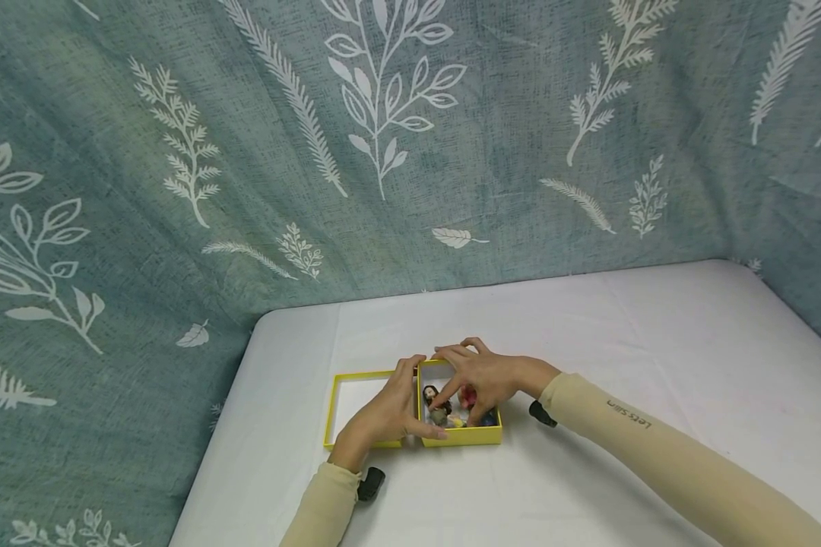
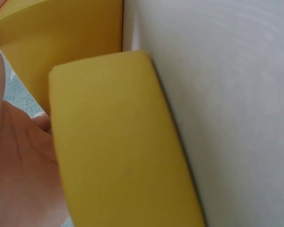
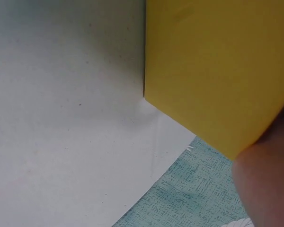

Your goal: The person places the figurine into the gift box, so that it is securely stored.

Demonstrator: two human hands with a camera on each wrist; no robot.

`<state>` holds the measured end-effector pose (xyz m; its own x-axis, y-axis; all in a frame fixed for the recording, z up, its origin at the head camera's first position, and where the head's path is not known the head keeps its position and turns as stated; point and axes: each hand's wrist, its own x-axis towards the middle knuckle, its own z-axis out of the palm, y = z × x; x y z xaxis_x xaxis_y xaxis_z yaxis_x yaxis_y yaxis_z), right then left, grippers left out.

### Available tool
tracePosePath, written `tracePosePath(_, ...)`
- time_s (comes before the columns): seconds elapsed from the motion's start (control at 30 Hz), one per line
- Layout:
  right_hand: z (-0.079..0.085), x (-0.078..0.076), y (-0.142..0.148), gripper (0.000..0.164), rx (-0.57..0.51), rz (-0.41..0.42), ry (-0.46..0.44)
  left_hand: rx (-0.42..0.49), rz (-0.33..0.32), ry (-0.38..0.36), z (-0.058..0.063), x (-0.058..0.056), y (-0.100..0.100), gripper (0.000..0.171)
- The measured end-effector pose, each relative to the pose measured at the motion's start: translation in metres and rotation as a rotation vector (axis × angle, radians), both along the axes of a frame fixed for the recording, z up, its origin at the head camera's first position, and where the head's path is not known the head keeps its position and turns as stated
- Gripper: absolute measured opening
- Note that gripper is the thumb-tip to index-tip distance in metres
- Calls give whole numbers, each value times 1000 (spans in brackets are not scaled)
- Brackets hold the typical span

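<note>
A yellow-edged box [image 1: 461, 437] with a white inside stands on the table. Inside it lie small figures: a dark-haired doll figure [image 1: 429, 393], a red piece [image 1: 467, 396] and a dark blue piece [image 1: 489, 418], partly hidden by fingers. My left hand [image 1: 386, 414] grips the box at its left end, thumb at the front wall and fingers at the back. Into the box from the right reaches my right hand [image 1: 487, 377], its forefinger touching the dark-haired figure and its thumb lower beside the red piece. The right wrist view shows only the box's yellow outer wall [image 3: 213, 61] and part of that hand.
Left of the box, partly under my left hand, lies a shallow yellow-rimmed tray or lid [image 1: 329, 410] with a white inside. A white cloth covers the table [image 1: 575, 327]. Behind hangs a green leaf-patterned curtain [image 1: 410, 213].
</note>
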<state>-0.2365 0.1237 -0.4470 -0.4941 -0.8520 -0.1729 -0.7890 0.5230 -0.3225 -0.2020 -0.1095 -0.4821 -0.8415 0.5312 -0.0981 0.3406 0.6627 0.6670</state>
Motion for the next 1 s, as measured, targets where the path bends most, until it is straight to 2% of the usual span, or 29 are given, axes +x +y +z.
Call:
tracePosePath(0.2, -1, 0, -1, 46, 0, 7, 3, -9, -1, 11, 0, 1, 0, 124)
tracePosePath(0.53, -1, 0, -2, 44, -4, 2, 10, -3, -10, 29, 2, 1, -1, 124)
tracePosePath(1.0, -1, 0, 0, 49, -8, -11, 5, 5, -3, 11, 2, 1, 0, 124)
